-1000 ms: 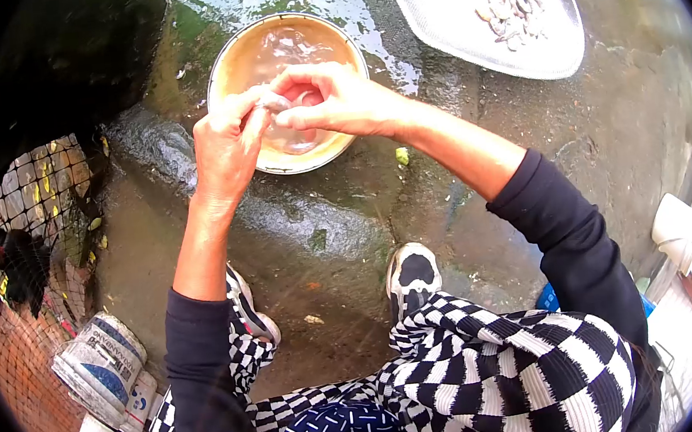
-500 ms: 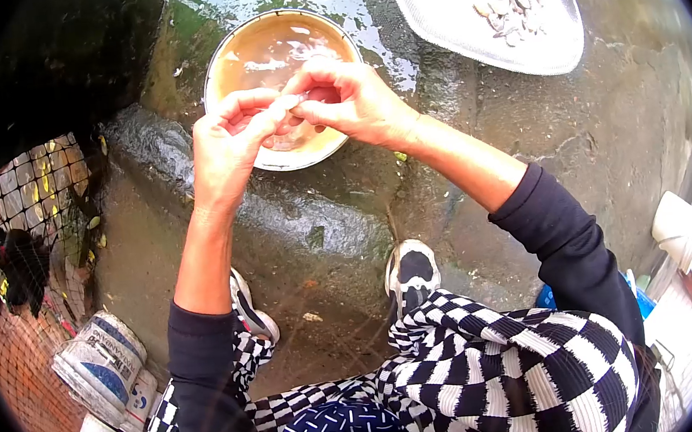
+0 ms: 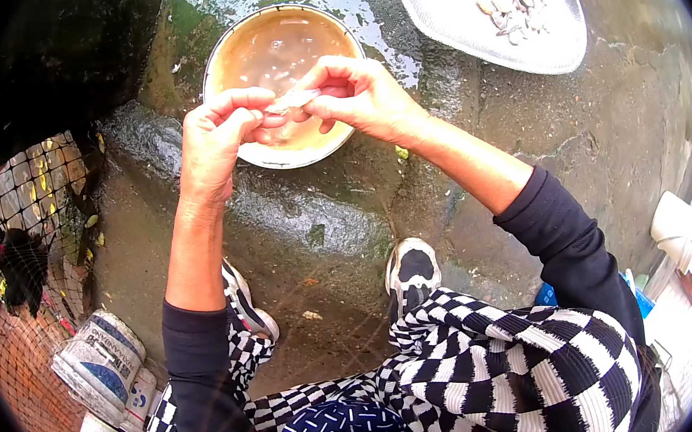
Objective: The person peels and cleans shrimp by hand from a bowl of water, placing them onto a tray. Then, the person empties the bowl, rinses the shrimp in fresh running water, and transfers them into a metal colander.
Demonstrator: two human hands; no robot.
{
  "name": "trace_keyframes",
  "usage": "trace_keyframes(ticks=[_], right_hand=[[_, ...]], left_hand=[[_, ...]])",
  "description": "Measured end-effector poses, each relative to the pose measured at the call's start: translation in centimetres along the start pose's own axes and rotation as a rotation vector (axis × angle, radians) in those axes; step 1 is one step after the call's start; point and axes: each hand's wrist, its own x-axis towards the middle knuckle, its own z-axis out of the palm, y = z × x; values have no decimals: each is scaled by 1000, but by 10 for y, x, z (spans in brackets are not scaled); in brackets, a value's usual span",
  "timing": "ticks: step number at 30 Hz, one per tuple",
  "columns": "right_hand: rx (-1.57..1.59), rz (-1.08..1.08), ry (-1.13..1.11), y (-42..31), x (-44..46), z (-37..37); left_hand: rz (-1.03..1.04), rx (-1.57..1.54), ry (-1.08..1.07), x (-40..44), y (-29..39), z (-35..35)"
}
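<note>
While basin [image 3: 250, 152] sits below, both hands [image 3: 210, 146] [image 3: 372, 101] pinch small pale piece [image 3: 293, 100], inside rim edges.

A small, pale, slender piece [image 3: 295, 100] is held slightly tilted between left hand [image 3: 208, 150] and right hand [image 3: 377, 103], over the basin [image 3: 221, 71] of cloudy water. More small pieces [image 3: 513, 2] are loosely gathered in the white tray [image 3: 448, 19].

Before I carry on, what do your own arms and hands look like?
Both hands, left and right, are bare, with no gloves. Dark, plain long sleeves, left and right, leave the forearms uncovered. No cables or markings show.
</note>
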Motion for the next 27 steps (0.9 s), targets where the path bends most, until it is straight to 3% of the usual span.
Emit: trace_keyframes(ticks=[5,7,9,11,13,14,15,17,19,20,21,23,25,27], right_hand=[[40,25,-19,-2,3,-5],[-499,-73,38,-9,13,-12],[-1087,-503,3,-9,37,-24],[-1541,-437,-136,-8,54,-26],[-1807,-269,-461,3,66,-16],[-1822,-215,-564,7,61,-9],[-1871,-277,-521,13,55,0],[-1856,-183,-677,16,57,-1],[-1740,-177,-591,18,66,-10],[-1681,-193,-491,16,64,-18],[-1683,-191,-486,9,61,-19],[-1546,-351,-323,-4,51,-20],[-1532,-338,-330,-16,41,-19],[-1293,-282,-203,-28,35,-20]], left_hand=[[-3,28,37,5,-4,-7],[94,232,158,14,-5,-5],[86,289,103,33,-19,-14],[393,913,175,52,-26,-14],[456,1243,118,67,-38,-14],[429,1320,48,69,-46,-10],[397,1395,-26,71,-56,-8],[453,1340,-114,77,-70,-16],[227,1394,-225,73,-52,-8],[439,1354,-172,81,-69,-23],[443,1355,-175,79,-62,-21],[-5,580,-118,65,-38,-12],[3,562,-99,58,-31,-13],[32,705,-37,50,-28,-16]])
